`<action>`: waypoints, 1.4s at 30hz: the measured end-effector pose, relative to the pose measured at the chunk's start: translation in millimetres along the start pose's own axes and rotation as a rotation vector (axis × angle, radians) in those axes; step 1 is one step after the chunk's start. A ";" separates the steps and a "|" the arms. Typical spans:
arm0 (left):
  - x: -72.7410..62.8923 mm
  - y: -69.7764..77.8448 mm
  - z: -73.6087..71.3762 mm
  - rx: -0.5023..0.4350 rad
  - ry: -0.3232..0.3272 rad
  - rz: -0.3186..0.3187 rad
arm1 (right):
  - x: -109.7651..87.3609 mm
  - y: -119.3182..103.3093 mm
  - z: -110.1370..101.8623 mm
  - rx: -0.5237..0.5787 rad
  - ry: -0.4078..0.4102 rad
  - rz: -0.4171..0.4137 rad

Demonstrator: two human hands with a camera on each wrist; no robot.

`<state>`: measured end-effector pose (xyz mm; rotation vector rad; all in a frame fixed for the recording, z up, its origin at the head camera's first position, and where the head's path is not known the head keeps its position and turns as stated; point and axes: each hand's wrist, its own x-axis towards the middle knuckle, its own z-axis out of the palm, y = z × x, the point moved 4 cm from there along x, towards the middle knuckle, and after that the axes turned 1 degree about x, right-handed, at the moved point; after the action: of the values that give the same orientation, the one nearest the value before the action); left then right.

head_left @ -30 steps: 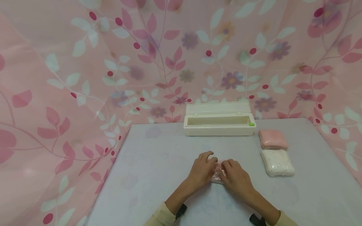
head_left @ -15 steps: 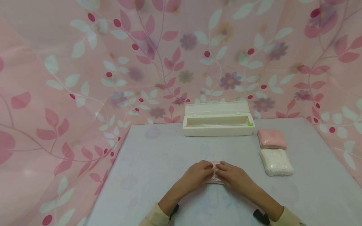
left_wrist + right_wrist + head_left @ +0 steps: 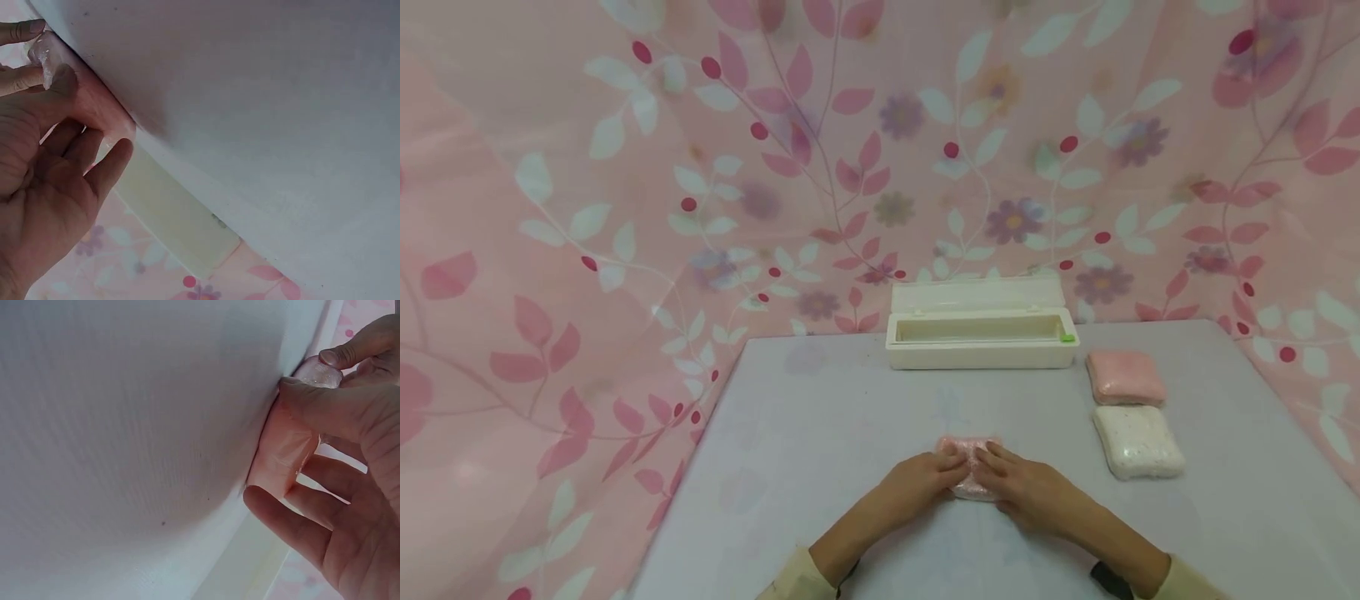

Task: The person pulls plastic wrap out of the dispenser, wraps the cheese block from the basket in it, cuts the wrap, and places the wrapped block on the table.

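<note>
A pink block wrapped in clear plastic film (image 3: 973, 490) lies on the table between the two hands in the head view. My left hand (image 3: 917, 483) holds its left part, fingers bent over the top. In the left wrist view the left thumb (image 3: 65, 81) presses against the film-covered side. From the right, my right hand (image 3: 1030, 492) grips the same block with its fingertips on top. The right wrist view shows the right thumb (image 3: 300, 394) on the near side and the other fingers round the far side. Loose, crinkled film (image 3: 317, 374) gathers between the thumbs.
Behind the hands stands a long white box (image 3: 981, 357) with its lid raised and a small green piece at its right end. A pink wrapped block (image 3: 1126, 377) and a white wrapped block (image 3: 1138, 442) lie at the right. Floral cloth (image 3: 850, 167) hangs behind the table (image 3: 790, 417).
My left fingers, raised a second ago, have come down onto the block. Both forearms have spread outward, and more of the block's far edge shows. The head view has shifted slightly.
</note>
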<state>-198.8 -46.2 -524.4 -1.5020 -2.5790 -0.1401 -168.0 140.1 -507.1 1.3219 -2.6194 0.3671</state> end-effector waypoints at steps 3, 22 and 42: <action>3.0 -1.2 3.0 0.033 -0.002 0.011 | 0.6 5.2 -1.7 0.026 -0.019 0.022; 21.9 -24.5 -3.6 -1.077 0.109 -0.627 | 0.2 50.6 -0.9 0.737 0.139 0.698; 14.4 14.0 -13.5 -0.365 0.011 -0.283 | -6.7 18.0 -4.6 0.400 -0.062 0.324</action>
<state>-192.5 -29.1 -508.5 -1.2096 -2.8569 -0.6822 -178.4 157.0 -507.0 1.0073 -2.9201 0.9551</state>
